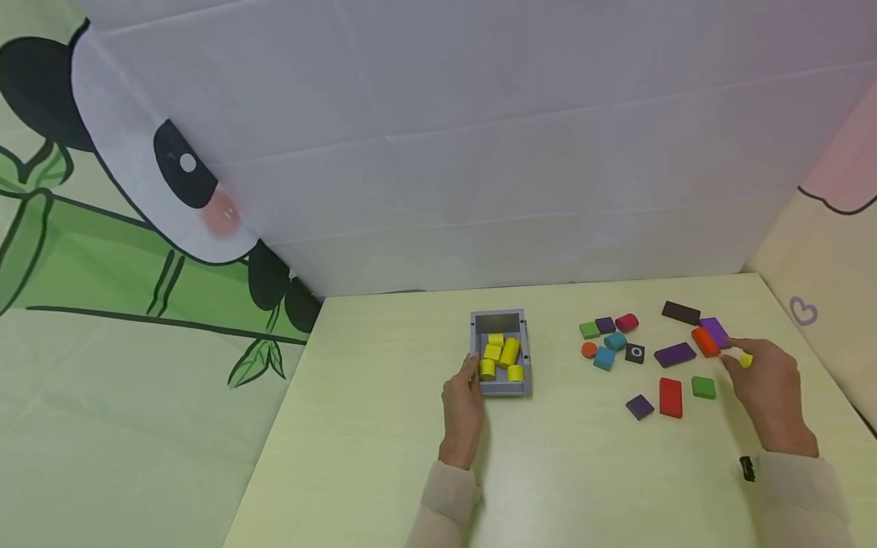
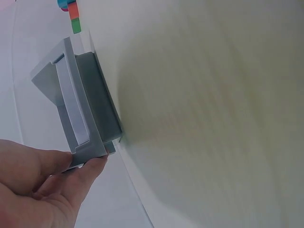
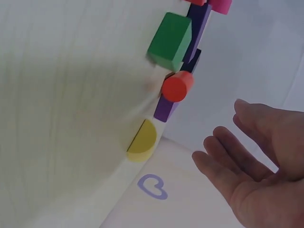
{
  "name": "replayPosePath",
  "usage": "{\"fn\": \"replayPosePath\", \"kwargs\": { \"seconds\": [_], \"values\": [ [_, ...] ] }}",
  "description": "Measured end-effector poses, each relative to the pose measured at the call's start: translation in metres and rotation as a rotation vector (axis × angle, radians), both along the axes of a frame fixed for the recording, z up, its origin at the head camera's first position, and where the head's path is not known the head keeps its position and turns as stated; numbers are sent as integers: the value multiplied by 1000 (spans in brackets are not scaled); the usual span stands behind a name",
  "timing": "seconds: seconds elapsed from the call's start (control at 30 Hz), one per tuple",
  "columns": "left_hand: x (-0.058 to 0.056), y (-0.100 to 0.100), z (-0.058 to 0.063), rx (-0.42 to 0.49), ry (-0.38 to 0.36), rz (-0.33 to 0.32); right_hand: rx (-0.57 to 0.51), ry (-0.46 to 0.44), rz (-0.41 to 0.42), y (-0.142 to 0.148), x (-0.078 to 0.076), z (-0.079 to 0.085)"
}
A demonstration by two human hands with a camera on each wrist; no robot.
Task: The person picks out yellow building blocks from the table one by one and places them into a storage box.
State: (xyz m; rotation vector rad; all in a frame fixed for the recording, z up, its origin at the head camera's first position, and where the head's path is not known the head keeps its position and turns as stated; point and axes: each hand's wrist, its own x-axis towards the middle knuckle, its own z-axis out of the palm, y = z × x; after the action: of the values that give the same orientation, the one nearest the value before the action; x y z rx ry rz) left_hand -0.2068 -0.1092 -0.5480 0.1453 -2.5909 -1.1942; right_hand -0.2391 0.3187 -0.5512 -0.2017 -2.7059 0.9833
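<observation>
My left hand (image 1: 463, 407) pinches the near left edge of a small grey box (image 1: 504, 388), thumb on one face and fingers on the other in the left wrist view. Several yellow blocks (image 1: 509, 352) lie inside the box. On the right, my right hand (image 1: 769, 392) hovers with its fingers spread and nothing between them. Close to it lies a yellow half-round block (image 3: 144, 141), partly covered by the hand in the head view. An orange-red cylinder (image 1: 705, 342) and a purple block (image 1: 715, 332) lie just beyond its fingertips.
Other coloured blocks lie between the box and my right hand, among them a red block (image 1: 671, 397), a green block (image 1: 703, 387) and a black block (image 1: 681, 312). A small black object (image 1: 747, 469) is beside the right sleeve. Cloth walls (image 1: 548, 190) border the table.
</observation>
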Motion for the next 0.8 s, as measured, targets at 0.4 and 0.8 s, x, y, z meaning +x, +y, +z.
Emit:
{"fn": "replayPosePath", "kwargs": {
  "seconds": [0.4,0.8],
  "values": [
    [-1,0,-2,-5,21,-3,5,-149,-39,21,4,-13],
    [-2,1,-3,-13,21,4,12,-211,-4,30,5,-27]
  ]
}}
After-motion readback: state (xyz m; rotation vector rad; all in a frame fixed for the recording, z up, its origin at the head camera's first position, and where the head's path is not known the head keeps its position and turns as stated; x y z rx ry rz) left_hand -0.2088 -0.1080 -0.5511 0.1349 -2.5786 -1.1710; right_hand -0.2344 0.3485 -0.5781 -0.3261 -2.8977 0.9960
